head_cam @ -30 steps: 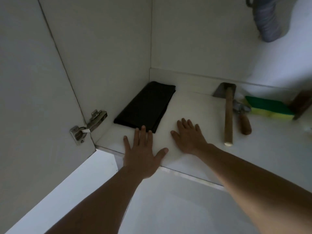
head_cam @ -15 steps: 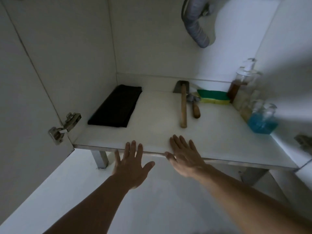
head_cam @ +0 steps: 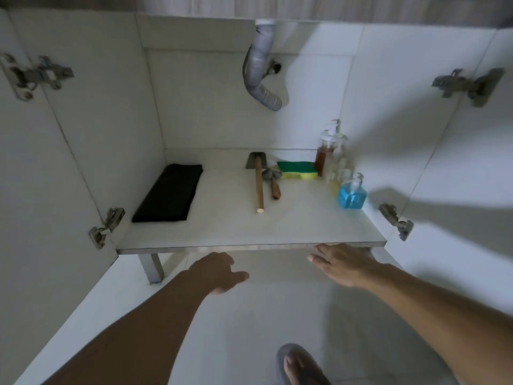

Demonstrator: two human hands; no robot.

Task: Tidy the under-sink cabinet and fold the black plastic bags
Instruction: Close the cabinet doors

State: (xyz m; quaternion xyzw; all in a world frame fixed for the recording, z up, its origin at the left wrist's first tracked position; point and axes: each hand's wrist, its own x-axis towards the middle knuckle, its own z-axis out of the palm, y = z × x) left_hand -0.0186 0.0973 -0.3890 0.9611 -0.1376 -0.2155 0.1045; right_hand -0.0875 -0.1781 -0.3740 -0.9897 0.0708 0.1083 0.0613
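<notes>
Black plastic bags (head_cam: 169,193), folded into one flat rectangular stack, lay on the white cabinet floor (head_cam: 277,226) at its left side, close beside the left wall and well apart from both hands. Toward the middle of the cabinet floor, to the right of the stack, a wooden-handled hammer (head_cam: 258,184) lay with its head to the back wall; a smaller wooden-handled tool (head_cam: 273,182) lay just beside it. A green-and-yellow sponge (head_cam: 297,170) rested at the back, right of the tools. Pump bottles stood at the right wall: one with amber liquid (head_cam: 326,154) at the rear, one with blue liquid (head_cam: 352,194) nearest the front. A grey drain hose (head_cam: 258,70) curved down above. The left hand (head_cam: 219,272) hovered below the front edge of the cabinet floor, its grip relaxed and holding nothing. The right hand (head_cam: 344,263) reached to that front edge, its grip spread, fingers straight; contact could not be told. Door hinges (head_cam: 107,226) showed on both sides.
</notes>
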